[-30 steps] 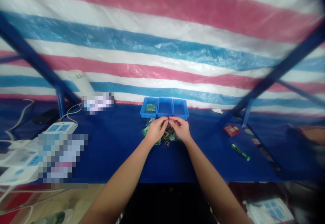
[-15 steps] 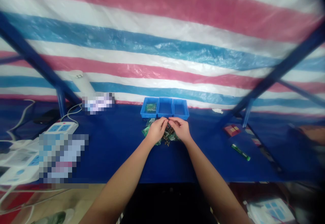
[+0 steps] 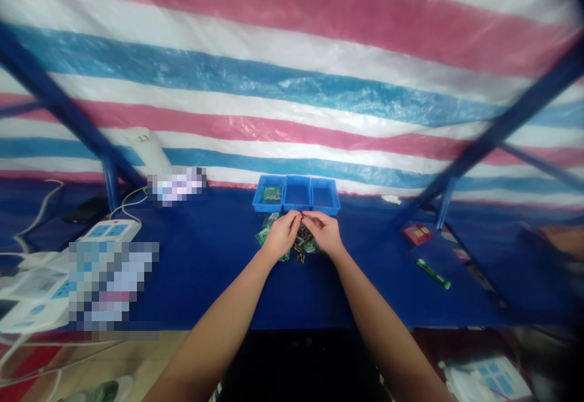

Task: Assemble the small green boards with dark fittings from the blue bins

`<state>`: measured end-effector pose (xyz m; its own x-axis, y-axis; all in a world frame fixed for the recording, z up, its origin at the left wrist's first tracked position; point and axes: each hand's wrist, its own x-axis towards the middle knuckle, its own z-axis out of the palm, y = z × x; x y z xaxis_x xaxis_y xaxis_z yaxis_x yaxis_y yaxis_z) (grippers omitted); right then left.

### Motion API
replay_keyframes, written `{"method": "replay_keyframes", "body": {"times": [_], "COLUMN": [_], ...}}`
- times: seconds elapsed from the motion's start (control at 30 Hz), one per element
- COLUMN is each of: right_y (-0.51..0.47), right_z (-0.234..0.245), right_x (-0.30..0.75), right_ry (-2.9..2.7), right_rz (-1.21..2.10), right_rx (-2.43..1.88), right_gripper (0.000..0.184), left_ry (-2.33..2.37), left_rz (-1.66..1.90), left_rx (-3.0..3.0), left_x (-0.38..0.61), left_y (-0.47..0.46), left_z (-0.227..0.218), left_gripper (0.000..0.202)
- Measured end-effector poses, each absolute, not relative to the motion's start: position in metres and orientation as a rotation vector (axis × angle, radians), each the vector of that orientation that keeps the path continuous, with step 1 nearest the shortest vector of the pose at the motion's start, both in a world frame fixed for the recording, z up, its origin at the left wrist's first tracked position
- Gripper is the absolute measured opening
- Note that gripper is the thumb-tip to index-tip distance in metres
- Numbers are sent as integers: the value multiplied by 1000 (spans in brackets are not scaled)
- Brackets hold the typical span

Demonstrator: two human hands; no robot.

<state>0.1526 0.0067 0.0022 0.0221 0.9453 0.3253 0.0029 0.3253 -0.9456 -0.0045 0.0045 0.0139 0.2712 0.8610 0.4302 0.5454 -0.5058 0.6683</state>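
My left hand (image 3: 281,235) and my right hand (image 3: 325,232) meet at the fingertips over a loose pile of small green circuit boards (image 3: 302,249) with dark parts. Their fingertips pinch something small and dark (image 3: 301,214), too small to identify. The pile lies on a blue table surface (image 3: 205,268), just in front of a blue three-compartment tray (image 3: 296,208). A green board (image 3: 271,193) lies in the tray's left compartment. The other two compartments show no parts from here.
A white power strip (image 3: 114,230) and white cables (image 3: 130,201) lie at the left, with a blurred patch beyond. A red card (image 3: 417,234) and a green stick (image 3: 432,273) lie at the right. Blue frame struts (image 3: 502,128) rise before a striped tarp (image 3: 292,61).
Both hands stay over the pile in nearly the same place, with only slight finger movement. The tray and boards have not visibly moved.
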Motion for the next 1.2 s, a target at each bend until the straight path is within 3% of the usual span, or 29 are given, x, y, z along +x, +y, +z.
{"method": "replay_keyframes", "body": {"times": [0.33, 0.63, 0.93, 1.2], "right_y": [8, 7, 8, 7], "right_z": [-2, 3, -3, 1], "right_x": [155, 155, 155, 155], "right_ry": [-1402, -1385, -1374, -1431], "right_rz": [893, 857, 954, 841], "right_rx": [-984, -1019, -922, -991], "right_gripper": [25, 23, 25, 23], "left_ry": [1304, 1306, 1285, 1282], "left_rz": [1082, 1142, 1127, 1128], "left_rx": [2171, 2124, 2124, 2110], "left_x": [-5, -5, -4, -5], "left_y": [3, 2, 4, 1], "left_z": [17, 17, 15, 19], "left_gripper": [33, 22, 28, 34]}}
